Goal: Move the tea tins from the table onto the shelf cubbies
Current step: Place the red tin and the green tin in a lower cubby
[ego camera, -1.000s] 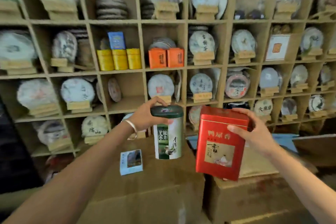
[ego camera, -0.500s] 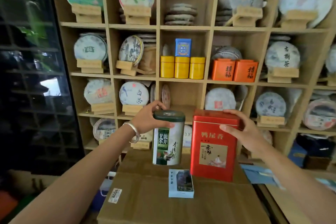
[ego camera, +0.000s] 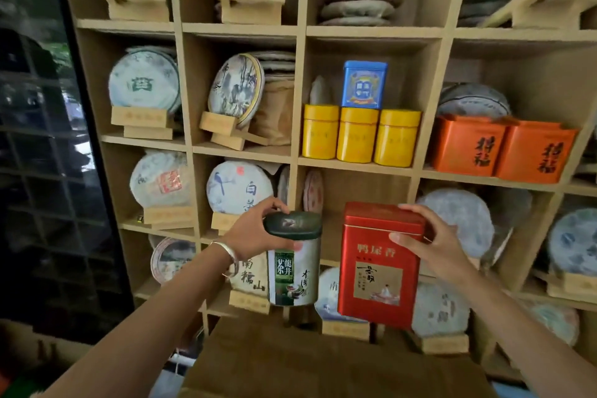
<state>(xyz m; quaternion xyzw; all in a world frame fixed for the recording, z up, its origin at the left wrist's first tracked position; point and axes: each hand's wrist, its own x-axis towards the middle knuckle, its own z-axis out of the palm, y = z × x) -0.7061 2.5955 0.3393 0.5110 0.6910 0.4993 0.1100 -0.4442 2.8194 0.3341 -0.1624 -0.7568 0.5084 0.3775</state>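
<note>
Left hand (ego camera: 250, 233) grips green tin (ego camera: 293, 263) lid, right hand (ego camera: 434, 247) grips red tin (ego camera: 381, 263); lid may slip off mid-lift.

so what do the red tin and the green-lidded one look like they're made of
Red tin: probably painted sheet metal, with crisp folded edges, a seamed lid and a soft sheen. Green-lidded tin: likely metal too, with a glossy dark lid that catches highlights; its pale printed body could be a paper wrap or printed metal, which can't be told here.
</note>
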